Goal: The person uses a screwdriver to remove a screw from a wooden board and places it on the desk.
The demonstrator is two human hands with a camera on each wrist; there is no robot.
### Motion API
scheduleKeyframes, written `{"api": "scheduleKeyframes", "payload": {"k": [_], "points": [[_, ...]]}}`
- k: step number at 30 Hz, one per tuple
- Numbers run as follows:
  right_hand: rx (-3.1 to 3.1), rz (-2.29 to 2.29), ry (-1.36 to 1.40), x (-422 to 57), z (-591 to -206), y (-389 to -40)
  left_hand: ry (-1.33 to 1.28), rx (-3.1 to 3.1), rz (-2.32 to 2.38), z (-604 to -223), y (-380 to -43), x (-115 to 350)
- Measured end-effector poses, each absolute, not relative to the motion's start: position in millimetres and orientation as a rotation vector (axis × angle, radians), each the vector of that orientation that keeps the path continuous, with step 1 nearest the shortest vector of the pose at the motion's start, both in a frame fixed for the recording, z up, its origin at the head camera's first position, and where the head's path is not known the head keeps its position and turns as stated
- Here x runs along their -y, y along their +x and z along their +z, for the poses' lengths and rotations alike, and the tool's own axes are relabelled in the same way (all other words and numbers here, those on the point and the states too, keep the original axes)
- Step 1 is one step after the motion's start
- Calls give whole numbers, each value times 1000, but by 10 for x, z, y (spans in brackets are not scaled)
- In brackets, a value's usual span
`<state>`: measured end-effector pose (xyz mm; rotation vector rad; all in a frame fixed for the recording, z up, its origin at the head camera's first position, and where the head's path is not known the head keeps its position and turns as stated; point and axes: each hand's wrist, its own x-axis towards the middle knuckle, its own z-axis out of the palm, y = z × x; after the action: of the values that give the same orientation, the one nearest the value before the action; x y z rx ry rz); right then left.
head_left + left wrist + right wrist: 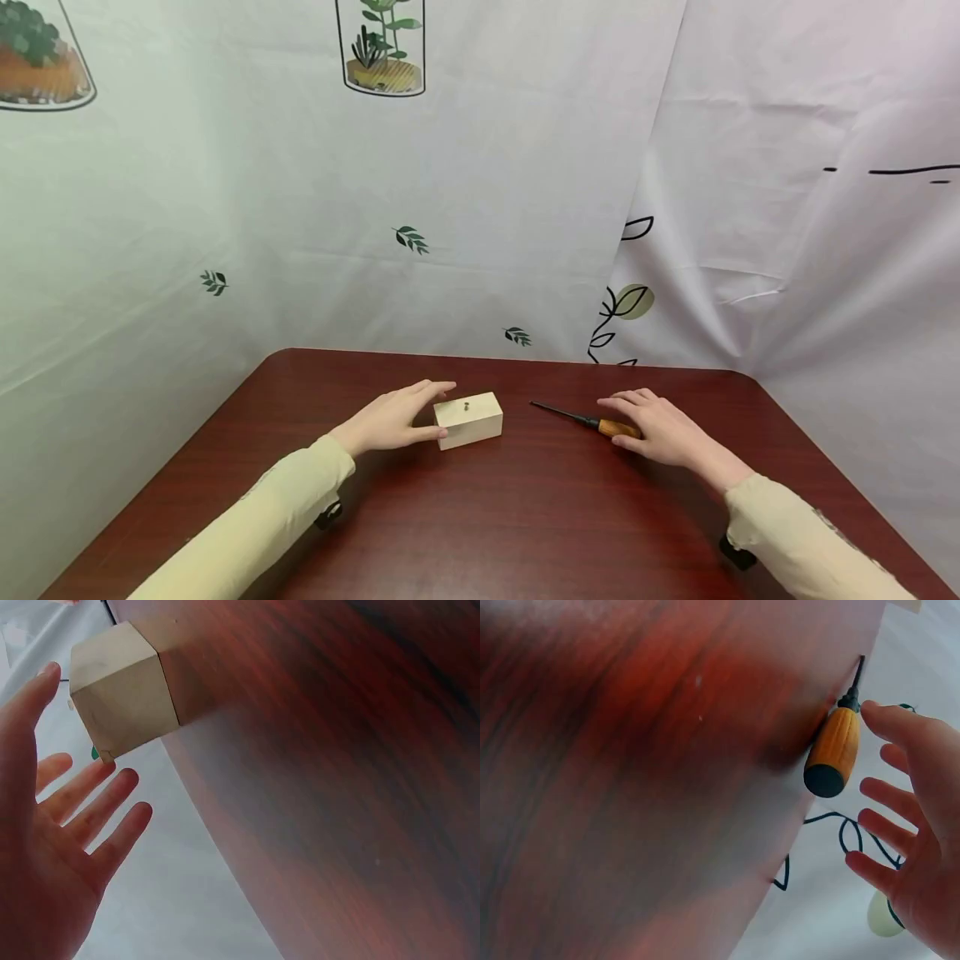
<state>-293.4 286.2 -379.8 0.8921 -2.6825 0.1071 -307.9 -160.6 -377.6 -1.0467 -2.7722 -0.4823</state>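
Note:
A pale wooden block (471, 423) lies near the middle of the table, a small dark screw (467, 407) standing up from its top. Beside its left end is my left hand (397, 418), fingers spread around that end without gripping. In the left wrist view the block (127, 694) shows its end face past the fingertips. To the right lies a screwdriver (588, 420) with an orange-brown wooden handle (832, 750) and a dark shaft pointing left. My right hand (663, 429) hovers by that handle, thumb and fingers loosely extended and holding nothing.
The dark red wooden table (480, 533) has rounded far corners. A white cloth backdrop (480, 167) with printed leaves and jars hangs behind it and along both sides. Dark bands sit at both wrists, under pale sleeves (262, 508).

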Motion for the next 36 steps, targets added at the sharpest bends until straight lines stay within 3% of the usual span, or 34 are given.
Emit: {"api": "scheduleKeyframes", "payload": {"k": [36], "points": [[2823, 195, 718, -2775, -3864, -2958, -1114, 2745, -655, -3906, -3086, 1547]]}}
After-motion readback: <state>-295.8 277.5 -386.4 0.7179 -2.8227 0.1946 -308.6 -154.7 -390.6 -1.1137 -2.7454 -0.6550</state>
